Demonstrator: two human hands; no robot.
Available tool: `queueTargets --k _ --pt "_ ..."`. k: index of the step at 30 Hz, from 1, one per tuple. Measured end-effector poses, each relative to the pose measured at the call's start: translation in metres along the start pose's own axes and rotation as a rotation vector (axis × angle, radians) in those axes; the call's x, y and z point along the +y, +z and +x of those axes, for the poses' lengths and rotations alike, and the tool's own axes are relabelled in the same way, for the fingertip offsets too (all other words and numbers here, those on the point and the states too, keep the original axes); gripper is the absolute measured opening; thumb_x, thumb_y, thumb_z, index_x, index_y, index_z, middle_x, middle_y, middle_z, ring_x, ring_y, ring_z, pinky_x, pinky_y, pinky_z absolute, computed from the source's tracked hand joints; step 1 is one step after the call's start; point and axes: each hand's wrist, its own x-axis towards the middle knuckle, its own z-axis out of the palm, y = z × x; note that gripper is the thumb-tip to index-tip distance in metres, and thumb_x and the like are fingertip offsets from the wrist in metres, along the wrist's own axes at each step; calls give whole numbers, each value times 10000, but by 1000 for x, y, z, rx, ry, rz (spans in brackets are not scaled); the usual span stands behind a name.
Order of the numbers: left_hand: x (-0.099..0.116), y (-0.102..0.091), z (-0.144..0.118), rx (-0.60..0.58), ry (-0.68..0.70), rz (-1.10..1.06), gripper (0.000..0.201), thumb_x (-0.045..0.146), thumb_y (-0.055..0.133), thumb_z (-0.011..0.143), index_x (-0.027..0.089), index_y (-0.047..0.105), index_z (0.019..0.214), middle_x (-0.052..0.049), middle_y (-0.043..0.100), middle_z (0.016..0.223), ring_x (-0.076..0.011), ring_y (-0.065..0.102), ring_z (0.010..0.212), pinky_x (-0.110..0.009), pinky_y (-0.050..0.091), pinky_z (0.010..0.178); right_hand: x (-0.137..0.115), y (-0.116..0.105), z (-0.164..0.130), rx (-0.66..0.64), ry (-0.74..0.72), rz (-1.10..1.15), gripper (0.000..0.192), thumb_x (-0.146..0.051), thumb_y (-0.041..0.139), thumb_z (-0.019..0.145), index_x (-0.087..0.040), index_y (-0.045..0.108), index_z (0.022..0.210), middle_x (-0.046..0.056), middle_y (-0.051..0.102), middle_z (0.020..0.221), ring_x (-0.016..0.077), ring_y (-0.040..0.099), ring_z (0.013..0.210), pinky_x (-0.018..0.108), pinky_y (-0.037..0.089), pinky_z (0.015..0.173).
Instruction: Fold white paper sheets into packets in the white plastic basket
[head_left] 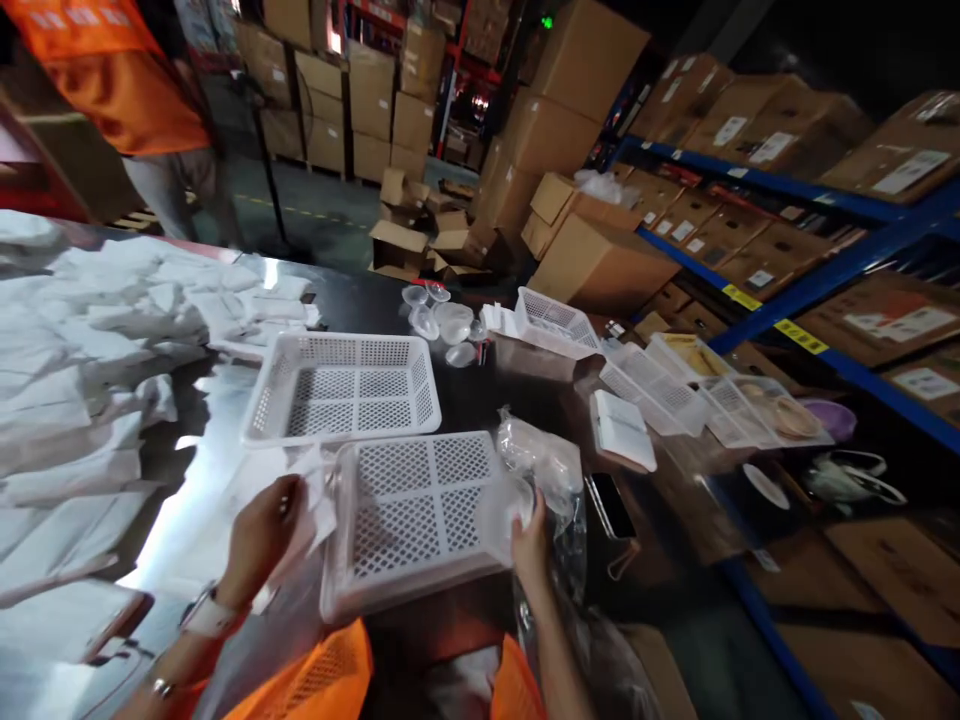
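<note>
My left hand [262, 535] is closed, fingers curled at the edge of a thin white bag [319, 505] by the left side of the nearer basket. My right hand [531, 540] grips a translucent plastic bowl [501, 515] above that basket's right end. The nearer white perforated basket [397, 510] lies bottom-up, as far as I can tell, with the bowl covering its right side. Just beyond it stands an upright white basket [345, 395]. A clear plastic bag of pieces [544, 460] lies beside my right hand.
White packets [90, 330] are heaped at left. Several clear bowls [450, 322] sit at the far table edge. Rightward are a phone [611, 505], a white box [622, 430] and small baskets [652, 385]. A person in an orange vest [120, 90] stands beyond; cartons and shelves surround the table.
</note>
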Motion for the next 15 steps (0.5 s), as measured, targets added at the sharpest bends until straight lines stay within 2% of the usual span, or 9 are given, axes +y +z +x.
queueTargets --k 3,5,6,9,11,13,15 --pt "60 23 1 -181 240 -93 271 233 411 906 164 668 956 -67 731 837 -200 682 726 -294 506 683 -28 17 -4 -106 -26 11 759 -316 422 867 -13 176 1518 247 513 1404 317 548 1273 425 503 990" --pt "85 42 -5 -296 341 -118 304 206 407 916 130 674 1041 -98 740 872 -225 700 778 -320 529 714 -38 12 -10 -141 -59 -34 755 -369 457 891 -29 207 1518 256 438 1466 336 487 1329 440 486 1012" --pt "91 50 -9 -336 376 -131 325 217 415 924 115 658 1114 -110 744 889 -237 708 797 -336 543 725 -40 6 -14 -140 -85 -71 732 -389 462 907 -48 240 1516 254 379 1507 344 446 1360 456 469 1030" --pt "85 68 -24 -394 495 -202 398 233 487 907 126 578 1279 -131 738 1056 -257 710 941 -376 574 829 -44 -17 -26 -234 -276 -199 634 -397 516 920 -145 381 1485 185 293 1574 336 306 1444 509 340 1138" --pt "71 75 -31 -408 604 -227 420 163 511 864 162 580 1278 -124 680 1240 -256 651 1127 -395 536 973 -44 -28 -28 -379 -459 -250 586 -355 594 888 -200 470 1440 128 365 1552 309 260 1466 545 193 1200" --pt "58 79 -35 -407 672 -209 437 87 478 835 171 604 1245 -115 638 1319 -246 598 1220 -406 497 1045 -44 -31 -25 -478 -553 -270 572 -252 645 840 -210 524 1398 104 453 1501 291 303 1451 566 123 1214" --pt "52 79 -34 -406 700 -184 467 40 413 836 174 613 1235 -107 643 1313 -234 606 1211 -415 503 1041 -43 -25 -17 -495 -539 -270 583 -122 640 787 -185 562 1361 113 519 1445 285 397 1403 559 169 1209"
